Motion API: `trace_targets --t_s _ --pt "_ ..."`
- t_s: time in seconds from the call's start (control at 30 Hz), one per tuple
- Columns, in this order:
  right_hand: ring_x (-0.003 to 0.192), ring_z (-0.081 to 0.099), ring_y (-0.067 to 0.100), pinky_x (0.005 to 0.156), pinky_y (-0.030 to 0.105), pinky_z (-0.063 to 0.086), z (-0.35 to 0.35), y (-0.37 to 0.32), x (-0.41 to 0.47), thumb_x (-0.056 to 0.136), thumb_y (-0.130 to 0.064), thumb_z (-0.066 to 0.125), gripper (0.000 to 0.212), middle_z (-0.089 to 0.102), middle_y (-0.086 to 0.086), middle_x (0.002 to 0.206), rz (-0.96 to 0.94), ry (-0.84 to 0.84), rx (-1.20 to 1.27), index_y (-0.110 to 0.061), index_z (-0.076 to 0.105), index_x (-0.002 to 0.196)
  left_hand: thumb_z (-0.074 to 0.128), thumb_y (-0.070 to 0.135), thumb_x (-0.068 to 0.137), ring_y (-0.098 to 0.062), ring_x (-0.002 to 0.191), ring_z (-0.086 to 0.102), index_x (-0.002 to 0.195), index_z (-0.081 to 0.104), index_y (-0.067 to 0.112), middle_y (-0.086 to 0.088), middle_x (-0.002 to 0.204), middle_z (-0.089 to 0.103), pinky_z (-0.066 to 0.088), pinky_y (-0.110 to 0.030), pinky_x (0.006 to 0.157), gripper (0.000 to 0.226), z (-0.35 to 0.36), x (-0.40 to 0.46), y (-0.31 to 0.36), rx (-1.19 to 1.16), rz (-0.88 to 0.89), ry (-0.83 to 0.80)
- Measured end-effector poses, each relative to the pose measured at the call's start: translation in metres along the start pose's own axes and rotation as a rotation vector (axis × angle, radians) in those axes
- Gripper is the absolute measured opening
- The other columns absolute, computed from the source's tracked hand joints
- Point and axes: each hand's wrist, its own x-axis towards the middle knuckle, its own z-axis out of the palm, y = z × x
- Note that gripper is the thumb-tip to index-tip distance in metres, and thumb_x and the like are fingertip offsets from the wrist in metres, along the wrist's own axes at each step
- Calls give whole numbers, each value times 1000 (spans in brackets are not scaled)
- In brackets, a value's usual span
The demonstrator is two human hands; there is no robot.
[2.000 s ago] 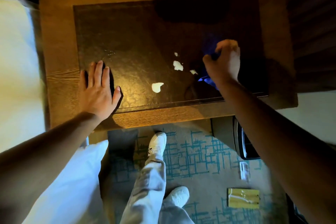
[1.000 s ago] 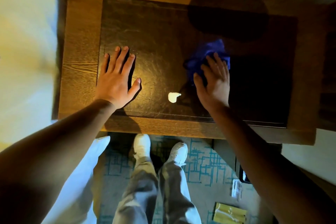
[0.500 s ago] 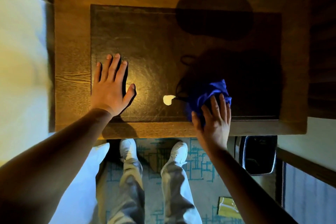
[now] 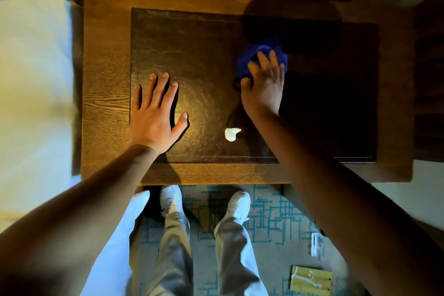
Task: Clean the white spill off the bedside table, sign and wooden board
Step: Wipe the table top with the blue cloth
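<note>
head view: right hand [image 4: 264,90] is pressing flat, fingers spread, on a blue cloth [image 4: 245,65] atop the bedside table [image 4: 105,79]; left hand [image 4: 153,113] is lying splayed beside one white blob [image 4: 231,134].

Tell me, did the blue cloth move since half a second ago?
Yes. The blue cloth under the right hand slid away from the table's near edge, farther past the white blob, which stayed put.
</note>
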Motion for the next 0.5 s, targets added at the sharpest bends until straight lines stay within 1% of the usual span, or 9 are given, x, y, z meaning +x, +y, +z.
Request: trace_targets --t_s 0.1,0.17,0.23,0.27,0.3,0.37,0.4,0.43,0.5 --pt "139 46 37 118 55 29 -3 2 -31 80 -21 46 41 63 11 135 -179 -60 51 -11 74 108 41 53 97 -32 157 14 155 34 21 -4 169 22 10 -58 126 67 -1 1 0 2 -32 -12" --pt "135 50 34 113 51 36 -12 8 -58 80 -18 48 37 65 9 131 -268 -98 48 -11 75 104 40 54 97 -33 157 13 155 33 21 -4 169 22 10 -58 126 67 -2 2 0 9 -31 -24" --pt "127 55 30 103 46 43 -23 17 -79 76 -15 48 34 68 8 125 -312 -124 25 -12 75 97 39 55 97 -33 157 14 155 33 20 -5 169 22 10 -58 126 68 -2 2 -1 2 -28 -26" --pt "120 58 28 96 44 47 -31 23 -81 74 -14 48 34 70 7 118 -297 -123 34 -12 76 94 40 54 97 -34 157 14 155 33 20 -6 169 23 11 -58 125 68 -2 1 -1 -2 -27 -23" --pt "110 62 28 89 42 51 -40 30 -79 71 -13 46 36 72 7 110 -230 -111 63 -13 76 91 41 54 97 -34 157 15 154 34 20 -6 168 23 11 -59 125 67 -1 1 -1 -4 -27 -21" --pt "92 68 31 79 40 55 -64 50 -70 69 -12 42 40 75 8 96 34 -77 122 -17 78 88 42 53 97 -34 156 16 154 34 20 -5 168 24 12 -59 125 67 -1 1 -1 -1 -27 -20" --pt "88 70 32 77 41 57 -76 63 -67 70 -14 41 43 76 8 94 169 -58 136 -22 78 90 42 54 97 -34 156 16 154 34 21 -5 168 23 12 -59 125 67 -1 1 -2 0 -27 -19" --pt "87 71 32 77 45 58 -85 77 -68 73 -16 39 46 77 9 95 269 -42 143 -27 77 95 42 54 97 -34 156 15 154 34 21 -5 168 23 12 -59 125 67 -1 2 -2 1 -27 -20" --pt "93 71 32 78 51 58 -93 92 -80 80 -25 37 47 75 10 109 330 -17 137 -29 74 109 41 54 96 -34 156 15 154 33 20 -5 168 23 12 -59 125 67 -1 2 -2 -1 -25 -29"
